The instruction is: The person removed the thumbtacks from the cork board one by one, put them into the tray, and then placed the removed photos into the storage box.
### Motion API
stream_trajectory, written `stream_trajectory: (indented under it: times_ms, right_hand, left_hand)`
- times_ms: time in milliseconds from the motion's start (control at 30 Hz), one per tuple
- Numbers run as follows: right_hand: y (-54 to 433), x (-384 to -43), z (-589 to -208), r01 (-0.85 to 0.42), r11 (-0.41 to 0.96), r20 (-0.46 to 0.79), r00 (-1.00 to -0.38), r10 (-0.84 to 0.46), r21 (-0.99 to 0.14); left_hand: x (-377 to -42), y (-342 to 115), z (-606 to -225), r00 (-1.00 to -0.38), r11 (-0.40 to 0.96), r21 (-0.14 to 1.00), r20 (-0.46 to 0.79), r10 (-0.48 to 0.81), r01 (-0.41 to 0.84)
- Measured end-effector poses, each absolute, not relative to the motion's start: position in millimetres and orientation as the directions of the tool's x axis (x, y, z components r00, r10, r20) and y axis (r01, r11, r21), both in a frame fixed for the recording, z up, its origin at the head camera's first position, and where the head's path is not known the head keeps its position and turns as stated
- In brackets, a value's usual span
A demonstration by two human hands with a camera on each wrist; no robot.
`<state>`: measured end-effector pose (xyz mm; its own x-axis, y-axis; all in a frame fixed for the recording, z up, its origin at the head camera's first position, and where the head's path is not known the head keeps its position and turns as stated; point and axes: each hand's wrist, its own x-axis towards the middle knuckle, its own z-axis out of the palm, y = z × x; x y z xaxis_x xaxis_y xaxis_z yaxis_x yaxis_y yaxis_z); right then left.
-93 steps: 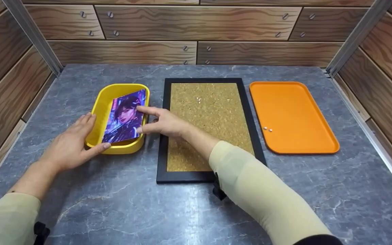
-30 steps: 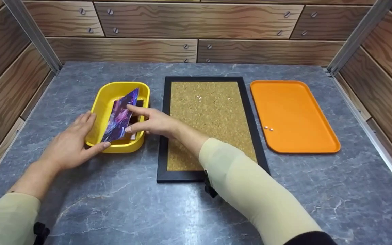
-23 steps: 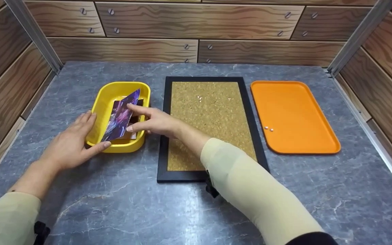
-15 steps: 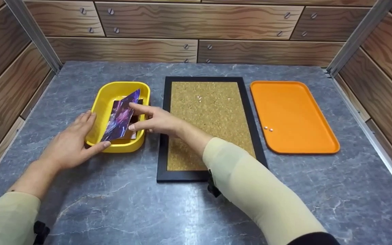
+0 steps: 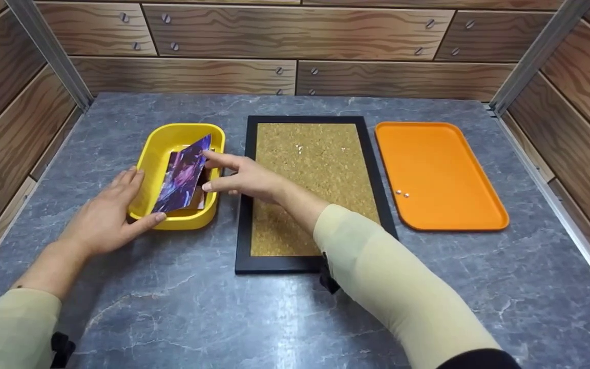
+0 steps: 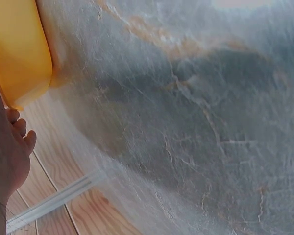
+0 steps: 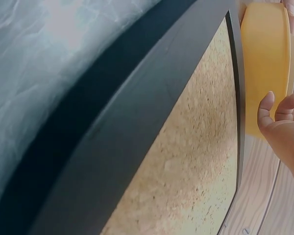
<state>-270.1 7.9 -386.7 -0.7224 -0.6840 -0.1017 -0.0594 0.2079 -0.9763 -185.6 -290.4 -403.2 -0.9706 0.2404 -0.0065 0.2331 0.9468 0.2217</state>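
Observation:
A yellow plastic bin (image 5: 144, 202) stands at the left of the table. In it a glossy purple-blue picture card (image 5: 180, 179) leans up at a slant, its right edge raised. Darker and paler cards (image 5: 200, 199) partly show beneath it. My left hand (image 5: 103, 218) rests against the bin's left side, fingers extended and thumb at the near rim. My right hand (image 5: 249, 177) reaches over the bin's right rim. Its index fingertip meets the picture card's raised edge, while the thumb is spread apart below. In the right wrist view its fingers look loosely bent beside the bin.
Beside the bin lies a cork board (image 5: 315, 189) in a black frame, with tiny shiny bits (image 5: 299, 148) near its far end. Further right is an orange tray (image 5: 443, 174) holding two small silvery pieces (image 5: 402, 193). Wood-patterned walls enclose the grey marbled table (image 5: 182, 318).
The picture card has tilted up from lying flatter, uncovering cards under it. My right hand moved left with its edge, then slightly back right. My left hand has stayed put.

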Motion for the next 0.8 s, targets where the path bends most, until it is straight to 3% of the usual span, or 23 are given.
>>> stream_trajectory:
  times_ms: [800]
  right_hand:
    - [66.3,-281.5,-369.7,-0.094,0.248,-0.088,-0.767,-0.635,-0.964]
  left_hand:
    - [-191.6,-293.0,-391.9,-0.965,0.952,0.166,-0.023,0.263,0.256]
